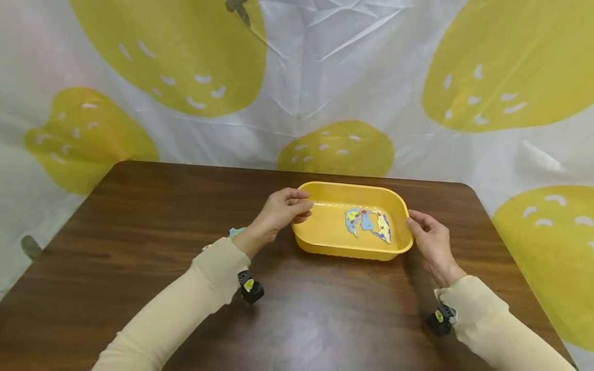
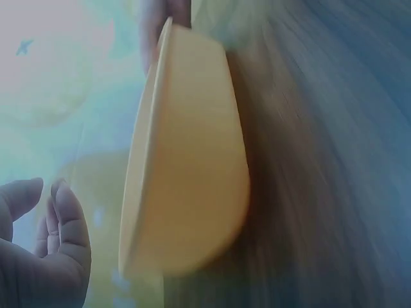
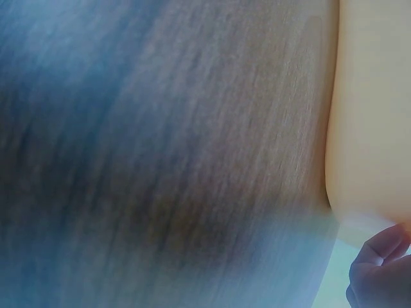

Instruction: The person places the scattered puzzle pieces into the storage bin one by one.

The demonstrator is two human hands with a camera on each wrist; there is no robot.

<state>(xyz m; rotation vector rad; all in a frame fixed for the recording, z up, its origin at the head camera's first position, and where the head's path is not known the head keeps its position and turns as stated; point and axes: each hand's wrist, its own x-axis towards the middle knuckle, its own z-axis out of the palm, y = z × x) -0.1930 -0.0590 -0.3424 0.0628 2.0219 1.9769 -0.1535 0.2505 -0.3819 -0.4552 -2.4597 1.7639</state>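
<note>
A yellow plastic basin [image 1: 325, 248] with rounded corners sits on the table. Flat, irregular pieces printed in blue, yellow and purple, like map puzzle pieces [image 1: 367, 222], lie inside on its right half. My left hand [image 1: 284, 210] is beside the basin's left end, overlapping the rim in the head view. In the left wrist view a gap shows between that hand [image 2: 54, 256] and the basin [image 2: 192, 154], and thumb and fingers hold nothing. At the opposite end my right hand [image 1: 430, 241] pinches the rim, thumb on top. Only its curled fingers [image 3: 379, 247] show in the right wrist view.
More flat coloured pieces [image 1: 235, 232] lie on the dark wooden table [image 1: 162, 221], partly hidden by my left forearm. Behind the table hangs a white cloth [image 1: 209, 139] with large yellow fruit shapes. Each wrist wears a small black camera [image 1: 250, 288].
</note>
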